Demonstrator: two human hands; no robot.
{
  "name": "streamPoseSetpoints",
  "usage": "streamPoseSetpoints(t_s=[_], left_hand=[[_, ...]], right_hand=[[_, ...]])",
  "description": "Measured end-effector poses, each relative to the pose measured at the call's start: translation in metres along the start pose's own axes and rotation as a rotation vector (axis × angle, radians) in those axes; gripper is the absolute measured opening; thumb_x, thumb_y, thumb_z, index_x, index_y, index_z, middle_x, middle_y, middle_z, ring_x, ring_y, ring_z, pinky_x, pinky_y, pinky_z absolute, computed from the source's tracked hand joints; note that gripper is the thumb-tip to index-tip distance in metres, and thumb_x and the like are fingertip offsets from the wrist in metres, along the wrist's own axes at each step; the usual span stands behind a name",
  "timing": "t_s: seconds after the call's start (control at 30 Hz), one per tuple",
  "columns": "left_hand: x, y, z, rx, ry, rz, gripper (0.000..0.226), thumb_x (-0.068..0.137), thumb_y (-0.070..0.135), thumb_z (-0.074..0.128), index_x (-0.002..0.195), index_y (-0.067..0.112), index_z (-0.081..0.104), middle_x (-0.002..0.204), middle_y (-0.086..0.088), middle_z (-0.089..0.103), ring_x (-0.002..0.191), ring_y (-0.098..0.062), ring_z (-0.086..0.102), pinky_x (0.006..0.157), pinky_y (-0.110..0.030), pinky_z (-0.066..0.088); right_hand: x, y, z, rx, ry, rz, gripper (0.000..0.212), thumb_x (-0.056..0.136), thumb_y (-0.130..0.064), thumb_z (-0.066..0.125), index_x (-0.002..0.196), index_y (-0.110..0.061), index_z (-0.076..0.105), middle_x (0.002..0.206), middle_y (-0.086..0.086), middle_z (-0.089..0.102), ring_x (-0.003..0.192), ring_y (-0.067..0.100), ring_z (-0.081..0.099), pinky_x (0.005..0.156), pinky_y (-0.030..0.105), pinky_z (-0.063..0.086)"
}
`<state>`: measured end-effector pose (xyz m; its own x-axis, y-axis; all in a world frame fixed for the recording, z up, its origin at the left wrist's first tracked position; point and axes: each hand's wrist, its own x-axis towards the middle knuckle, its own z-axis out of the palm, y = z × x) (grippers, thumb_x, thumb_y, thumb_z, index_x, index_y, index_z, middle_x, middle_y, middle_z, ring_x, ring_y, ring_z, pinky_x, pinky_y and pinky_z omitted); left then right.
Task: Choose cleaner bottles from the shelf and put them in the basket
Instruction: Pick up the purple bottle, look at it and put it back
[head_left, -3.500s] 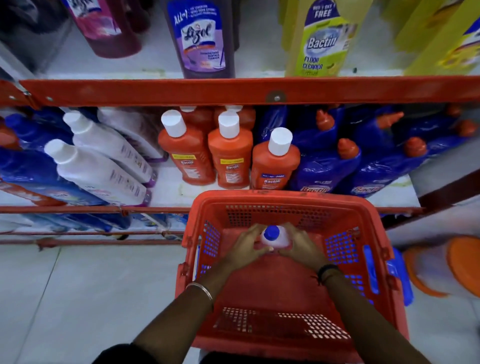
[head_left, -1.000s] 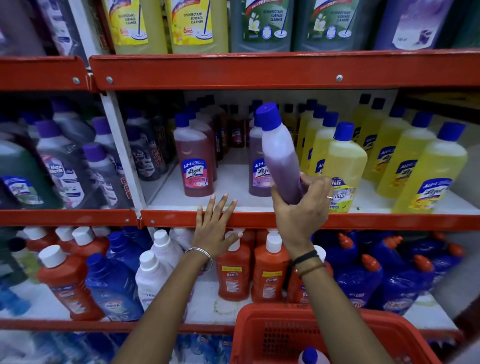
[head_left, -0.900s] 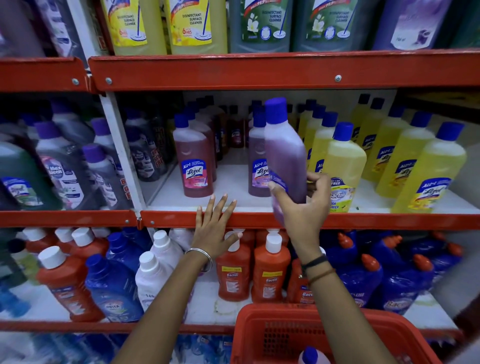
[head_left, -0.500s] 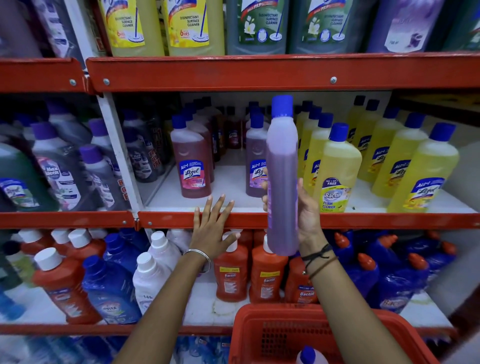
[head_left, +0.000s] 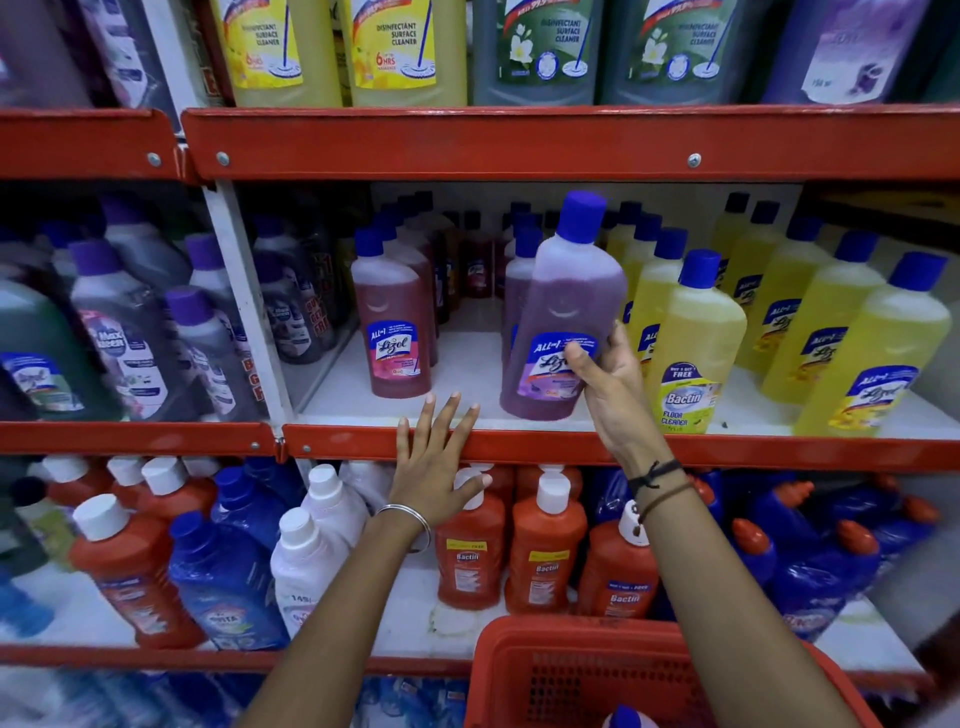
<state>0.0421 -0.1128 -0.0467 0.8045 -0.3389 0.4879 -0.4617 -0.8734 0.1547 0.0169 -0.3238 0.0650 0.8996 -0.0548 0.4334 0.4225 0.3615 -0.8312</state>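
My right hand (head_left: 613, 387) grips a purple cleaner bottle (head_left: 563, 312) with a blue cap, held upright and slightly tilted just above the front of the middle shelf (head_left: 571, 449). Its label faces me. My left hand (head_left: 434, 467) rests flat with spread fingers against the red front lip of that shelf, holding nothing. The red basket (head_left: 561, 670) sits at the bottom of the view. A blue cap of a bottle (head_left: 626, 718) inside it peeks up at the lower edge.
A pink-red bottle (head_left: 397, 332) stands left of the held one; yellow bottles (head_left: 696, 348) fill the right. Orange bottles (head_left: 545, 551), white and blue ones crowd the lower shelf. Large yellow and green bottles (head_left: 405, 47) line the top shelf. A white upright (head_left: 244, 306) divides the bays.
My right hand has turned the purple bottle so its label faces me and lowered it toward the shelf front. My left hand stays on the shelf lip.
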Motion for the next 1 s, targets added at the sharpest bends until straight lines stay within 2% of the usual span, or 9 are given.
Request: streamPoseSetpoints(t_s=[0.1,0.23,0.37,0.53,0.67,0.8,0.9,1.0], left_hand=[[0.001,0.000,0.001,0.004,-0.002,-0.007,0.080,0.076,0.064,0.040,0.142,0.036,0.003,0.153,0.002,-0.003,0.137,-0.019,-0.017,0.102,-0.051,-0.013],[0.002,0.000,0.003,0.016,0.005,-0.009,0.081,0.077,0.063,0.043,0.141,0.039,0.000,0.152,0.003,-0.006,0.136,-0.016,-0.020,0.100,-0.048,-0.017],[0.003,0.000,0.004,0.017,0.016,-0.014,0.080,0.076,0.065,0.039,0.141,0.038,0.002,0.151,0.002,-0.004,0.136,-0.016,-0.019,0.100,-0.046,-0.021],[0.003,0.000,0.005,0.023,0.019,-0.016,0.078,0.075,0.067,0.035,0.140,0.039,0.001,0.151,0.002,-0.006,0.135,-0.016,-0.021,0.098,-0.043,-0.025],[0.003,0.000,0.006,0.022,0.023,-0.016,0.080,0.075,0.066,0.037,0.141,0.038,0.002,0.152,0.001,-0.004,0.137,-0.020,-0.016,0.100,-0.046,-0.021],[0.003,0.001,0.005,0.021,0.022,-0.016,0.080,0.075,0.066,0.038,0.141,0.038,0.002,0.151,0.001,-0.003,0.137,-0.020,-0.015,0.101,-0.048,-0.018],[0.002,0.001,0.004,0.030,0.019,-0.018,0.080,0.076,0.066,0.038,0.141,0.036,0.004,0.153,-0.002,0.001,0.138,-0.024,-0.011,0.102,-0.051,-0.014],[0.001,0.002,0.001,0.048,0.016,-0.018,0.079,0.076,0.065,0.039,0.142,0.034,0.007,0.154,-0.007,0.010,0.139,-0.029,-0.003,0.103,-0.054,-0.008]], right_hand=[[0.010,0.011,-0.003,-0.090,0.032,0.005,0.071,0.065,-0.038,0.078,0.123,-0.016,0.044,0.109,-0.002,0.066,0.097,0.011,0.066,0.076,0.026,0.056],[0.017,0.029,-0.009,-0.151,0.052,0.076,0.065,0.074,-0.024,0.068,0.130,-0.012,0.039,0.112,0.002,0.063,0.094,0.010,0.067,0.074,0.025,0.056],[0.017,0.041,-0.015,-0.184,0.056,0.103,0.066,0.075,-0.020,0.067,0.133,-0.008,0.037,0.114,0.005,0.063,0.095,0.010,0.068,0.074,0.025,0.056],[0.013,0.047,-0.015,-0.206,0.057,0.120,0.067,0.073,-0.022,0.068,0.132,-0.010,0.038,0.115,0.005,0.062,0.095,0.011,0.068,0.073,0.025,0.057],[0.012,0.049,-0.015,-0.282,0.061,0.122,0.054,0.083,-0.018,0.065,0.131,-0.014,0.039,0.115,0.003,0.062,0.096,0.013,0.067,0.077,0.029,0.058],[0.011,0.046,-0.015,-0.330,0.038,0.128,0.062,0.078,-0.032,0.065,0.131,-0.016,0.038,0.116,0.003,0.062,0.101,0.015,0.065,0.084,0.035,0.057],[0.006,0.046,-0.015,-0.391,0.010,0.117,0.048,0.084,-0.027,0.063,0.126,-0.020,0.040,0.117,0.002,0.060,0.099,0.008,0.064,0.083,0.028,0.057],[-0.008,0.043,-0.022,-0.534,0.053,0.030,0.049,0.088,-0.024,0.063,0.130,-0.018,0.040,0.129,0.003,0.055,0.113,0.007,0.056,0.088,0.018,0.051]])
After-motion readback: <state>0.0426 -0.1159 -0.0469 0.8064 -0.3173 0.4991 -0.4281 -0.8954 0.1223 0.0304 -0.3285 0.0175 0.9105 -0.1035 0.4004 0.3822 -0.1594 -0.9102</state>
